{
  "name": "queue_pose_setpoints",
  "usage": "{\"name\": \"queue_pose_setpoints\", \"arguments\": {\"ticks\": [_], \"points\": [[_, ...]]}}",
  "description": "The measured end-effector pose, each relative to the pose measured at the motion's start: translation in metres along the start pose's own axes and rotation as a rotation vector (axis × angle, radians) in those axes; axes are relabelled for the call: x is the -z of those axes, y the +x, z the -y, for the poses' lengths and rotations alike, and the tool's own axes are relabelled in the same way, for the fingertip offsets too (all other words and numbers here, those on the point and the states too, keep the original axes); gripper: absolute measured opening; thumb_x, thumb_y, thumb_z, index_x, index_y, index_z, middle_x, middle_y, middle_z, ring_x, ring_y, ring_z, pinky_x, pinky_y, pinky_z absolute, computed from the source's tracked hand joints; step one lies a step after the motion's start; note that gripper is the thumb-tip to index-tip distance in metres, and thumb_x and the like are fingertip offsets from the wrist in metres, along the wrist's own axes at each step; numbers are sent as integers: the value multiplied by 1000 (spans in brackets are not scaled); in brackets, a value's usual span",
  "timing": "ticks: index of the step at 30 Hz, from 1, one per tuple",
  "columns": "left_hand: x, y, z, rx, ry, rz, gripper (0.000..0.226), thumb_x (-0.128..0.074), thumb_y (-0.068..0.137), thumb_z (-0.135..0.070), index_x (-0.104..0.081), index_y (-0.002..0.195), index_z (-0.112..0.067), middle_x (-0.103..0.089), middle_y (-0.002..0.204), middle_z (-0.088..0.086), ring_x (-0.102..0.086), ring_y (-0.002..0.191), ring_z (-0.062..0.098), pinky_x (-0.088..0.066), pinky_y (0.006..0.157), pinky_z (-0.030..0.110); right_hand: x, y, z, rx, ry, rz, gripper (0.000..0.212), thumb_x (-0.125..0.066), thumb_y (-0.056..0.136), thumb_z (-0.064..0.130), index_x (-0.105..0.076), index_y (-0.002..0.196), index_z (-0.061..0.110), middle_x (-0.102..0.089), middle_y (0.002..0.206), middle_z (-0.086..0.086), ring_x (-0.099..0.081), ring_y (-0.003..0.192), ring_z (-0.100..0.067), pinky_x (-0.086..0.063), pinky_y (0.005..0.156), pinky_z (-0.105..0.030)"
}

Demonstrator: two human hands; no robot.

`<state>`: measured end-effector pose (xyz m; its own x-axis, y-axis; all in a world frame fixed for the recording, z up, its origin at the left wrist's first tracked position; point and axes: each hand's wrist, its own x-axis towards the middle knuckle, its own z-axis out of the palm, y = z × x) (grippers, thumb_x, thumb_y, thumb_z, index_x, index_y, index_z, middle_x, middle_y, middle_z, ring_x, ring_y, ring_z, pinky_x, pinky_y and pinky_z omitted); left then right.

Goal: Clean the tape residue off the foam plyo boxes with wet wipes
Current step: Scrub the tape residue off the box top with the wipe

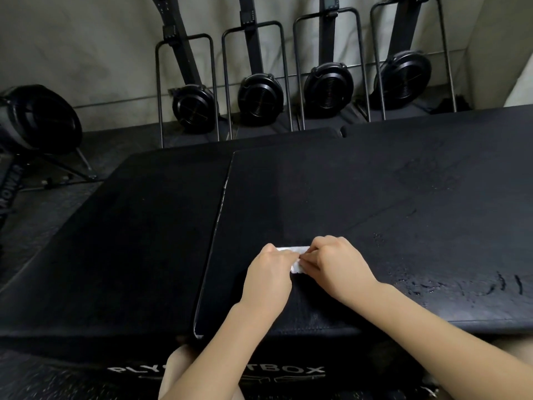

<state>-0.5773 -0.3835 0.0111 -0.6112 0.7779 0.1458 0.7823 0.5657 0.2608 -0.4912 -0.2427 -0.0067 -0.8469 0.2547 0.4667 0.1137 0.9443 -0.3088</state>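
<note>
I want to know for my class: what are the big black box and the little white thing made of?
The black box looks like foam under a matte, grainy vinyl-like cover, with a stitched front edge. The white wipe looks like soft, thin cloth or paper; it bunches between both hands, left hand and right hand.

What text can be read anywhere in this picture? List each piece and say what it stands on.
"PLY" and "TBOX", white capitals on the front face of the nearer plyo box; the letters between are hidden behind the left forearm.
"OWA", partly cut off and turned sideways, on the fan machine at the left edge; not fully readable.
Rowing machines along the wall: no legible marks.
Wet wipe, held by both hands: no print visible.
</note>
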Motion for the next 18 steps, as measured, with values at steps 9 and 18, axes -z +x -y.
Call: {"name": "queue_pose_setpoints", "arguments": {"ticks": [9,18], "points": [[7,-17,-9,-87,-96,-16,30,-45,81,1,-62,89,-22,-59,116,-22,-48,85,6,-46,62,22,-2,-10,0,77,-119,-91,35,-53,87,36,-70,59,26,-49,61,7,-46,53,-16,-46,61,-29],[7,50,0,-11,-32,35,34,-42,90,-10,-63,113,-22,-49,107,-1,-54,80,16,-49,69,28,-19,50,-23,-48,-237,62,32,-89,60,8,-61,48,19,-49,56,2,-45,46,-19,-27,54,-24]]}}
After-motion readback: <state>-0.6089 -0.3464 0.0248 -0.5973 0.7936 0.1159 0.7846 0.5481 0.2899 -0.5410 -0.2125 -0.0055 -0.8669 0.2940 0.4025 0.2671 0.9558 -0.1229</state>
